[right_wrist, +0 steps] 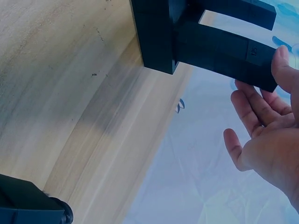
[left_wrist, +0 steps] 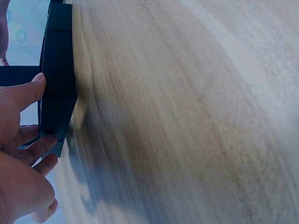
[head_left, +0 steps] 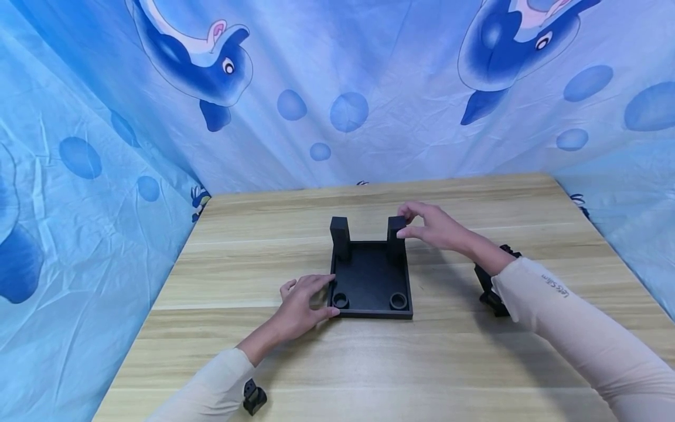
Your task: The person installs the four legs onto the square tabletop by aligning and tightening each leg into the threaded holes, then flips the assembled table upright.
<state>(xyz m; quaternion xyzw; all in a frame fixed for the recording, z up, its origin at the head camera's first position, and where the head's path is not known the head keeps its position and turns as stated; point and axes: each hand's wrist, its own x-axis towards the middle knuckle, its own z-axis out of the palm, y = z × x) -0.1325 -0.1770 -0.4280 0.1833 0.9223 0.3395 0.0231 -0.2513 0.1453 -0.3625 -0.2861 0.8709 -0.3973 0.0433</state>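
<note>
A black base (head_left: 368,275) with a raised rim stands on the table, two upright posts at its far corners and two round rings at its near corners. My left hand (head_left: 303,305) is at its left side, fingertips touching the rim and thumb at the near-left corner. In the left wrist view, thumb and fingers are spread along the base's side wall (left_wrist: 58,88). My right hand (head_left: 435,225) pinches the top of the right post (head_left: 396,234), thumb on one face and fingers behind. The right wrist view shows that post's top end (right_wrist: 261,70) between thumb and fingers.
Beside the right sleeve is a black device (head_left: 490,293), partly covered by the forearm. A smaller black piece (head_left: 255,398) shows by the left sleeve. The left post (head_left: 340,237) stands free. A blue dolphin-print curtain (head_left: 327,99) surrounds the wooden table (head_left: 253,246).
</note>
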